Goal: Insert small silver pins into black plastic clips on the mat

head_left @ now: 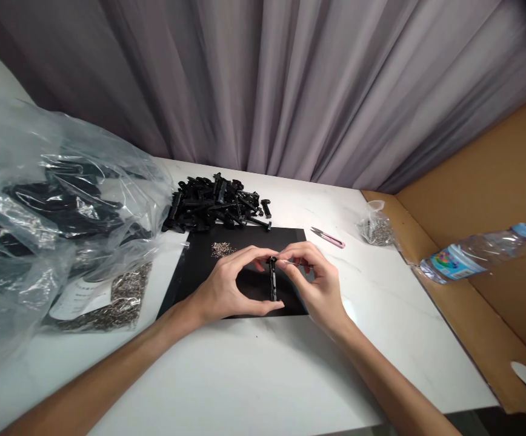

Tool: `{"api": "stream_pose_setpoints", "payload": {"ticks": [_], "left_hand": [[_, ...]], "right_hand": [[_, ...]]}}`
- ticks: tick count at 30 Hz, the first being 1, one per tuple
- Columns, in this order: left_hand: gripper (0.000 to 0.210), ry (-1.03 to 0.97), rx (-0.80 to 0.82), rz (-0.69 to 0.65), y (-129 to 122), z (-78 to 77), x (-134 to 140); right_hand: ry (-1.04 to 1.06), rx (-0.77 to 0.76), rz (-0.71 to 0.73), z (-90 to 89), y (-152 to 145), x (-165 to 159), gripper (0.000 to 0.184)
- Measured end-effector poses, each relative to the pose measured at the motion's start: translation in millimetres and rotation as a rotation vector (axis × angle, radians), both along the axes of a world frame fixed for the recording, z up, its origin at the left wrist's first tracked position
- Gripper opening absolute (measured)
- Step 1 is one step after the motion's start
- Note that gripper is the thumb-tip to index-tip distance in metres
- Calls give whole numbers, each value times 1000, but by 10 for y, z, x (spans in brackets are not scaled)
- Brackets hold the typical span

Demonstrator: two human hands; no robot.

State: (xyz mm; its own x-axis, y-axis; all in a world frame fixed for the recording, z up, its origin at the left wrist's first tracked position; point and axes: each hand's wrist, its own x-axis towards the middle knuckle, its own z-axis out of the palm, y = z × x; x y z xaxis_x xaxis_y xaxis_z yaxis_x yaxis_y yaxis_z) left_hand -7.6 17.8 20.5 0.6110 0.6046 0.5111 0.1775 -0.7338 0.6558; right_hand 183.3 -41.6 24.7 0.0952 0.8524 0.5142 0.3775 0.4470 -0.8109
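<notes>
Between the thumb and fingers of my left hand (226,284) stands a slim black plastic part (272,281), gripped at its two ends above a black mat (181,290). My right hand (315,278) is closed in a pinch at the part's upper end; a small thin piece seems to be at its fingertips, too small to name. On the mat, beyond my left hand, lies a little heap of tiny metal pieces (222,249). Behind the mat is a large pile of similar black plastic parts (217,203).
Clear plastic bags with black contents (72,194) fill the left side. In front lies a bag of small metal pieces (122,300). Pink-handled thread snips (329,237), another small bag (376,230) and a water bottle (472,254) on cardboard (449,321) are to the right.
</notes>
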Motion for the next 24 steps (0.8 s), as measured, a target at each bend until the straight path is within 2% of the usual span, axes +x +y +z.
{"api": "stream_pose_setpoints", "payload": {"ticks": [7,14,20,24], "left_hand": [[67,-11,29,3,-16,2,6],[66,-22,67,10,-26,-20,19],[66,-17,56,23,-29,-43,25],[69,-13,51,25,-34,-42,26]], "right_hand": [[-81,87,-60,-48,-8,-65,11],[-285,237,-140,-154,-32,-111,21],[-269,254,-187,-132,-34,-104,20],[-330,323,-196,-170,-34,-80,23]]}}
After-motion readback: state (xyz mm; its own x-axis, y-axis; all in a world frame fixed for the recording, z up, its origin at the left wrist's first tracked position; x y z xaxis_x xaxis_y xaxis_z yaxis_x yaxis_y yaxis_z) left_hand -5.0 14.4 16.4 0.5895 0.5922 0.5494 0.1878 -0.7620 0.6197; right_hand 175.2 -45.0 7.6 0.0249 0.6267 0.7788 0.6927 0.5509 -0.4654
